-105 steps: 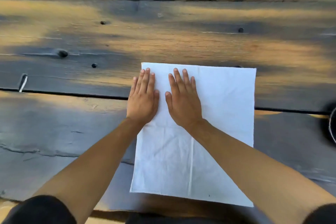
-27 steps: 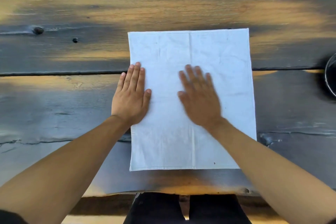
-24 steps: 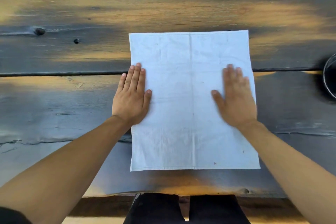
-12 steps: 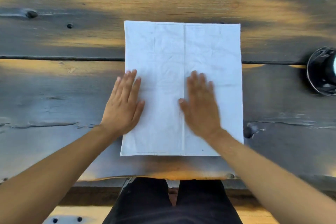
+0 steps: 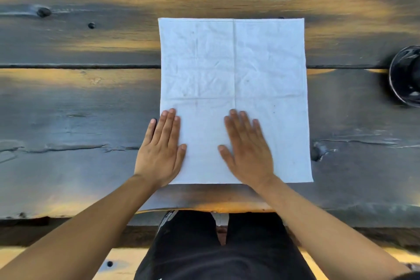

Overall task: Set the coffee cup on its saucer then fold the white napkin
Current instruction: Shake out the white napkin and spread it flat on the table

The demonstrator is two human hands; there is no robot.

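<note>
The white napkin point(image 5: 234, 64) lies spread flat on the dark wooden table point(image 5: 79, 109), with crease lines down and across its middle. My left hand point(image 5: 160, 150) rests palm down on the napkin's near left edge, fingers partly over the wood. My right hand point(image 5: 247, 150) presses flat on the near middle of the napkin, slightly blurred. Neither hand holds anything. At the right edge of the view a dark shiny saucer point(image 5: 405, 76) shows, cut off by the frame; whether a cup sits on it I cannot tell.
The table's near edge point(image 5: 204, 208) runs just below the napkin, with my dark-trousered legs point(image 5: 222, 245) under it. A gap between planks point(image 5: 79, 66) crosses the table behind the napkin. Knots and cracks mark the wood.
Both hands have slid toward me down the napkin, from its middle to its near part. The right hand swept right and came back to the centre. The view tilted down.
</note>
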